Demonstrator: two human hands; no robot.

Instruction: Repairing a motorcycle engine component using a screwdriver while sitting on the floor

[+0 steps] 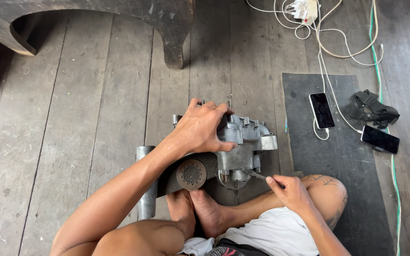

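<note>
Down on the plank floor (96,118), a grey metal engine casing (240,142), pinned under the left hand (200,130), fingers spread flat over its top. Below that palm, a round perforated disc (191,174). At the casing's lower edge, a thin metal tool (256,175), pinched in the right hand (290,192). Beyond the right hand, a dark mat (352,189) with two phones (321,110) and white cables (338,52).
</note>
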